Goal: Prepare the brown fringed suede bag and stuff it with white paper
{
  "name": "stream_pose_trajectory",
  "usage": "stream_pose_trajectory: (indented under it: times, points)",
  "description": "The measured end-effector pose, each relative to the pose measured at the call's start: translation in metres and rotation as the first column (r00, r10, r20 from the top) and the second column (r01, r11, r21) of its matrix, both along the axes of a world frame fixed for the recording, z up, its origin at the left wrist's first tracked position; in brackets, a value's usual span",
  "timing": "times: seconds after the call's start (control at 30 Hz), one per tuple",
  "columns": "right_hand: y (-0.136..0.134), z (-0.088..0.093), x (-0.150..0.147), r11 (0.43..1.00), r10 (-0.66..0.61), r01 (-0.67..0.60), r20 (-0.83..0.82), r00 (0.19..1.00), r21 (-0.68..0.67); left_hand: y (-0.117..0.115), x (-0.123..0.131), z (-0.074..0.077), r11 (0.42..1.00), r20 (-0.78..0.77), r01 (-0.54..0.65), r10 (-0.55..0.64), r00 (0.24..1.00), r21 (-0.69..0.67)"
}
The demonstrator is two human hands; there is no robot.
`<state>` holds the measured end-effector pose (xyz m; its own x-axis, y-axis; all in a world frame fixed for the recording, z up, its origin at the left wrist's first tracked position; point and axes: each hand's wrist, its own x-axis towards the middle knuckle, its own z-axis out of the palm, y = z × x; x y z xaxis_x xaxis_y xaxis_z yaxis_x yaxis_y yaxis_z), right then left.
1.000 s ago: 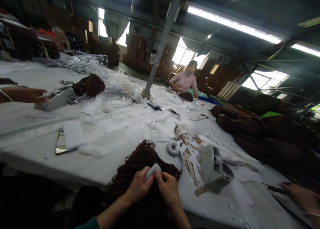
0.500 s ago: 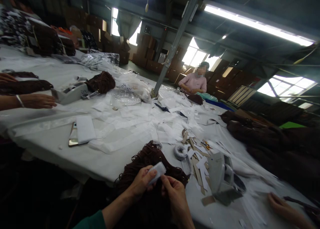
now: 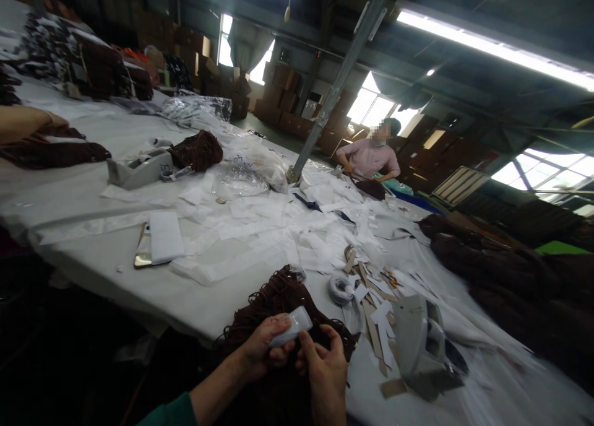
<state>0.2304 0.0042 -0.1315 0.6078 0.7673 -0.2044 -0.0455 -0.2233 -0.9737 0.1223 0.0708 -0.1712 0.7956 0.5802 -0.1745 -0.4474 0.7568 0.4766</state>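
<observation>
The white strip (image 3: 293,326) is small, flat, pale and slightly glossy, and it tilts up to the right. It sits at the bottom centre of the frame over a brown fringed garment (image 3: 273,296) that hangs over the near edge of the counter (image 3: 69,194). The left hand (image 3: 265,350) pinches the strip's lower end between thumb and fingers. The right hand (image 3: 325,369) is curled just beside it, thumb tip touching the strip; whether it grips, I cannot tell. Right of the hands stands a grey tape dispenser (image 3: 424,347) among paper scraps (image 3: 371,302). Cardboard boxes (image 3: 278,79) are stacked at the upper centre, their contents hidden.
</observation>
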Motion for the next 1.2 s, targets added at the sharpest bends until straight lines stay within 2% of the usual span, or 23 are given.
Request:
stream_pose_trajectory:
  times: [0.1,0.2,0.33,0.5,0.57,0.63,0.73,0.8,0.9,1.0,1.07,1.2]
  points:
    - [0.005,-0.001,-0.003,0.999,0.015,-0.017,0.071,0.997,0.028,0.007,-0.005,-0.002,0.963,0.107,0.199,-0.182,0.977,-0.18]
    - [0.012,-0.008,0.0,0.995,0.045,-0.057,0.135,0.99,0.083,0.014,-0.01,-0.002,0.906,0.191,0.32,-0.275,0.942,-0.277]
    - [0.016,-0.024,0.013,0.979,0.125,-0.152,0.188,0.974,0.137,0.019,-0.012,0.0,0.897,0.246,0.354,-0.292,0.924,-0.264]
    - [0.013,-0.036,0.023,0.96,0.158,-0.209,0.254,0.954,0.187,0.02,-0.009,-0.001,0.903,0.284,0.404,-0.353,0.892,-0.146]
    - [0.012,-0.036,0.023,0.959,0.155,-0.204,0.24,0.958,0.194,0.018,-0.007,0.0,0.914,0.229,0.391,-0.359,0.905,-0.111]
    - [0.012,-0.035,0.022,0.962,0.148,-0.19,0.213,0.966,0.196,0.015,-0.005,0.001,0.941,0.133,0.33,-0.319,0.938,-0.069]
    - [0.011,-0.031,0.021,0.962,0.131,-0.166,0.167,0.977,0.217,0.008,0.0,0.003,0.978,-0.001,0.204,-0.204,0.979,0.048]
    - [0.009,-0.027,0.019,0.958,0.147,-0.158,0.062,0.987,0.24,0.002,0.004,0.005,0.983,-0.071,0.118,-0.109,0.992,0.14]
    - [0.004,-0.02,0.014,0.962,0.158,-0.134,-0.086,0.984,0.24,-0.005,0.01,0.008,0.962,-0.138,-0.003,0.043,0.99,0.274]
    - [0.004,-0.015,0.01,0.976,0.121,-0.103,-0.088,0.989,0.192,-0.009,0.014,0.008,0.919,-0.172,-0.057,0.133,0.976,0.391]
    - [0.007,-0.015,0.008,0.978,0.093,-0.068,-0.12,0.988,0.196,-0.011,0.014,0.007,0.908,-0.194,-0.055,0.148,0.97,0.416]
    - [0.014,-0.02,0.01,0.976,0.01,0.029,-0.175,0.985,0.217,-0.013,0.014,0.003,0.945,-0.196,0.003,0.065,0.978,0.327]
